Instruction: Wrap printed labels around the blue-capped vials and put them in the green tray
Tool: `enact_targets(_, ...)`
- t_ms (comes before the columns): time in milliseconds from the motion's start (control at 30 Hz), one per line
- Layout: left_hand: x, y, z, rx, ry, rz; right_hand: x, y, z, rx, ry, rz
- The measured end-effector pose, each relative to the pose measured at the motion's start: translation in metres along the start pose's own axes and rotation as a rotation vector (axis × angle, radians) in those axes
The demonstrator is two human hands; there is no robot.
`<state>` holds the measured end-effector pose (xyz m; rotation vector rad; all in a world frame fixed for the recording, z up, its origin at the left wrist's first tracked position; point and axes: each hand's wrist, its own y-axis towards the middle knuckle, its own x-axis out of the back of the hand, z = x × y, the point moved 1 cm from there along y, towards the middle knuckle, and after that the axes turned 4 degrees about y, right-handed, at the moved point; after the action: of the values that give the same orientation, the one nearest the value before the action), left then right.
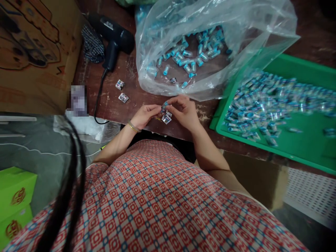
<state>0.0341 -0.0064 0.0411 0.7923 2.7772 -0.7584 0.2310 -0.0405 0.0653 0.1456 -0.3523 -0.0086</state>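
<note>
Left hand (pixel 145 116) curled, fingertips meeting right hand (pixel 184 112), both pinching 1 blue-capped vial (pixel 165 104), wrists over table (pixel 126 78) edge

Small blue vial (pixel 165 104) over printed labels (pixel 166 119)

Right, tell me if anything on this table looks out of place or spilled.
Only two loose labels stand out: they lie beside the heat gun's cord, apart from the label stack below the vial that the right hand pinches, left hand alongside. Nothing looks spilled or damaged.
</note>
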Motion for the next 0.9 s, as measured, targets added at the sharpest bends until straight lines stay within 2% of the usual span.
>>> enact_targets(100,-0.001,-0.005,0.001,0.05,-0.119,0.083,-0.005,-0.01,0.004,0.018,-0.029,0.052)
enact_targets(400,-0.013,-0.013,-0.006,0.077,-0.161,0.009,-0.004,-0.012,0.01,0.017,-0.018,0.04)
enact_targets(767,-0.013,-0.01,0.0,0.087,-0.221,0.078,0.001,-0.01,0.004,-0.01,-0.019,0.128)
enact_targets(900,-0.009,-0.008,-0.007,0.043,-0.229,0.059,0.002,-0.016,0.005,-0.008,-0.068,0.047)
